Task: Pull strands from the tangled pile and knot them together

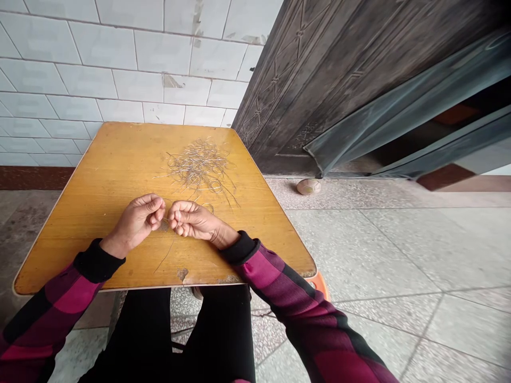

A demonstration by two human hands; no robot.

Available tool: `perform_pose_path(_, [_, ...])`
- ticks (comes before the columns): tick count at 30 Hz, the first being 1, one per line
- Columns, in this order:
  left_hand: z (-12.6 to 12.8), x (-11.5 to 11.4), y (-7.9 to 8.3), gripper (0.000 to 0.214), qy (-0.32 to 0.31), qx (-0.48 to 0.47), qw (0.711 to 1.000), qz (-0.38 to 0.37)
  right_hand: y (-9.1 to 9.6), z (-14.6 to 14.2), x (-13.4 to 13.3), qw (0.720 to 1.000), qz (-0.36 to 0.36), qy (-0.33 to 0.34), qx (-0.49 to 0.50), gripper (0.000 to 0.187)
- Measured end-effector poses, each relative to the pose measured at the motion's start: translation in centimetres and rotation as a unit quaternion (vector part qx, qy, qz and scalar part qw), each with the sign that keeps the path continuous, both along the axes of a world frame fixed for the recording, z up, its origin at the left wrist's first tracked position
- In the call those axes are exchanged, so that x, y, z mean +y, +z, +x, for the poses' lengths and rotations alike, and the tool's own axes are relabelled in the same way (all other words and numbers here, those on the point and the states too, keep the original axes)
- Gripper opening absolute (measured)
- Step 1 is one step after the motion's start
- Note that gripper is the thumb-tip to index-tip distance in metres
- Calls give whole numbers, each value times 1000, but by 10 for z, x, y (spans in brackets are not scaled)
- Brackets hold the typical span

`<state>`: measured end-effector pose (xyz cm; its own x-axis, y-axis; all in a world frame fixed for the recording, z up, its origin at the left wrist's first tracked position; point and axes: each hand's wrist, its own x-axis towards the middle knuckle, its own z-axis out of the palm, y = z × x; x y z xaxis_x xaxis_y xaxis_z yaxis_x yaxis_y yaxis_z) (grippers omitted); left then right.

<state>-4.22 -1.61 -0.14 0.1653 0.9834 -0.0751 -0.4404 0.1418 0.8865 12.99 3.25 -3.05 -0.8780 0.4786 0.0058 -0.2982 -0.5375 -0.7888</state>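
Both hands are close together over the near half of a yellow wooden table (120, 159). My left hand (139, 221) is closed, thumb against the fingers, pinching one part of a thin wire (178, 217). My right hand (195, 219) pinches the same wire, and a small pale loop of it shows at the fingertips. A thin dark tail runs down from the right fingers toward the table's front edge. Just beyond the hands lies a tangled pile of thin wires (202, 164), many bent into loops. One loose wire ring (208, 208) sits right behind my right hand.
White wall tiles (96, 48) rise behind the table. A dark carved wooden door (287, 90) and a grey-green curtain (351, 127) stand to the right. A round pale object (308, 186) rests by the doorstep. Something orange (320, 284) shows under the table's right corner.
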Motion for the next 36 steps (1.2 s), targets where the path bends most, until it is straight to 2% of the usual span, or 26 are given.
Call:
perform_pose_path(12, [2,-1,3,31,14,-31,999,-1,0,-3,-4,998,-19,5,51,19])
perform_pose_path(16, [1,-2,5,30,29,-30,999,5,2,-4,-4,998,-25,-22,44,14])
perform_pose_path(23, [2,-1,6,25,91,-33,995,11,5,-2,-1,998,-1,-56,30,27])
perform_pose_path(31, [4,-2,6,21,95,-30,995,-9,4,-4,-2,995,0,-94,-17,32])
perform_pose_path(36, [4,-2,6,18,90,1,996,-8,7,-5,-4,984,43,-164,-52,25])
